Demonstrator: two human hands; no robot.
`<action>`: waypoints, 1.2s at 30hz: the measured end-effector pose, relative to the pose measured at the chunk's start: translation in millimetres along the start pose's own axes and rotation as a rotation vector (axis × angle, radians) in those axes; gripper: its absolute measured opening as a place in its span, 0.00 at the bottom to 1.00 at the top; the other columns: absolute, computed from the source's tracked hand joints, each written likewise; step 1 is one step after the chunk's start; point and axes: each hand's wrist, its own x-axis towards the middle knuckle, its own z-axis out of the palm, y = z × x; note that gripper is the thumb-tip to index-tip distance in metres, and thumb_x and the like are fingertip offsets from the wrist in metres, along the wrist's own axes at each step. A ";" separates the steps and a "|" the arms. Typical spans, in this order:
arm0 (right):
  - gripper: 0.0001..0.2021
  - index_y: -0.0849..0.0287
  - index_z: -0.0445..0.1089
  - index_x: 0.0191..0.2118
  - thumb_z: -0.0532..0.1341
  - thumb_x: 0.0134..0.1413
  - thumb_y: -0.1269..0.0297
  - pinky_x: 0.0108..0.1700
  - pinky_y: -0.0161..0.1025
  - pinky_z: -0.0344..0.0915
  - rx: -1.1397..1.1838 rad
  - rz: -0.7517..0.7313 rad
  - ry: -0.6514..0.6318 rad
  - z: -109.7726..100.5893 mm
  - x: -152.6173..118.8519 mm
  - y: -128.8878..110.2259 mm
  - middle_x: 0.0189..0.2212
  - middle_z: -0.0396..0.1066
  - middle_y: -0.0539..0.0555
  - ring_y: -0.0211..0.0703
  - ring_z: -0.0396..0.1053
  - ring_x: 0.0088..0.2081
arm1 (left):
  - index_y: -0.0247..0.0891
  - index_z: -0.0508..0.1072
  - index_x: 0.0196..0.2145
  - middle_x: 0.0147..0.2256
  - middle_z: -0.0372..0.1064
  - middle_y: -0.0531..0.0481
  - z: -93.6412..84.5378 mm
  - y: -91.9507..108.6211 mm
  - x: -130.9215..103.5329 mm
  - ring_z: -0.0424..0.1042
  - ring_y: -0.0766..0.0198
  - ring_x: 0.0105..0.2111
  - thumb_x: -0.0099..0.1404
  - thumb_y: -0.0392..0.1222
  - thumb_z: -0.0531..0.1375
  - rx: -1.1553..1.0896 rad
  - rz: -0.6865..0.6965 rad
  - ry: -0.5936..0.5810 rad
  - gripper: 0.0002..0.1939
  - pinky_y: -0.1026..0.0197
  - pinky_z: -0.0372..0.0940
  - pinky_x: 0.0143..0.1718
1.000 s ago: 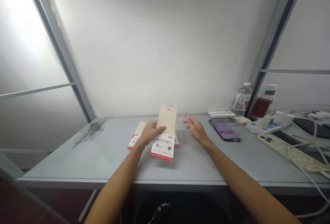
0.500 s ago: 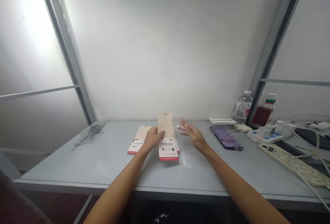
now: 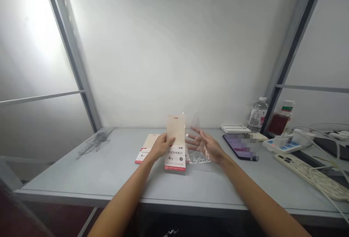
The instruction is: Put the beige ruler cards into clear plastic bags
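Observation:
A flat cream, white and red ruler set packet [image 3: 175, 160] with printed Chinese text stands tilted up in front of me. My left hand [image 3: 161, 147] grips its left edge, thumb on the front; the fingers behind it are hidden. From the packet's right side a clear plastic sleeve [image 3: 200, 158] spreads out to the right. My right hand [image 3: 205, 146] is at this film, its fingers stretched apart and seen through it. Behind the held packet, another similar packet [image 3: 151, 139] lies on the table, partly covered by my left hand.
Crumpled clear plastic [image 3: 95, 143] lies on the table [image 3: 81, 177] at the left. To the right are a phone [image 3: 240, 147], a white device [image 3: 235, 129], a water bottle [image 3: 257, 116], a red-filled bottle [image 3: 280, 118], a power strip [image 3: 283, 143], a patterned phone case [image 3: 313, 177] and cables.
The plastic sleeve has spread out to the right, now in front of my right fingers. My right hand was blurred beside the packet before. The held packet has shifted slightly left.

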 end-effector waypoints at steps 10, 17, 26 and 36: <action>0.25 0.50 0.51 0.58 0.47 0.56 0.49 0.47 0.53 0.63 -0.027 0.044 0.055 -0.8 -1.4 -4.0 0.49 0.66 0.60 0.49 0.69 0.45 | 0.35 0.66 0.35 0.32 0.68 0.48 1.5 6.7 -4.5 0.67 0.63 0.31 0.57 0.55 0.52 0.003 -0.026 -0.075 0.19 0.63 0.60 0.29; 0.32 0.50 0.45 0.60 0.58 0.51 0.55 0.49 0.55 0.61 -0.136 0.161 -0.095 3.5 -4.7 1.1 0.47 0.67 0.59 0.49 0.69 0.43 | 0.36 0.64 0.41 0.31 0.68 0.47 6.3 -2.4 -0.1 0.68 0.63 0.28 0.57 0.53 0.53 0.122 -0.002 0.066 0.20 0.64 0.60 0.25; 0.28 0.54 0.51 0.58 0.57 0.52 0.55 0.45 0.50 0.66 -0.075 0.198 -0.078 1.3 -5.1 1.5 0.42 0.70 0.59 0.49 0.71 0.40 | 0.39 0.63 0.43 0.26 0.66 0.52 10.1 -2.6 -3.6 0.65 0.66 0.24 0.60 0.52 0.50 0.259 0.127 0.172 0.18 0.66 0.57 0.22; 0.28 0.56 0.49 0.58 0.57 0.53 0.58 0.47 0.54 0.64 -0.048 0.277 -0.174 10.0 -6.8 4.7 0.41 0.71 0.61 0.48 0.72 0.40 | 0.40 0.64 0.42 0.30 0.68 0.50 10.8 2.4 -3.8 0.67 0.65 0.25 0.60 0.51 0.51 0.213 0.123 0.224 0.17 0.65 0.58 0.24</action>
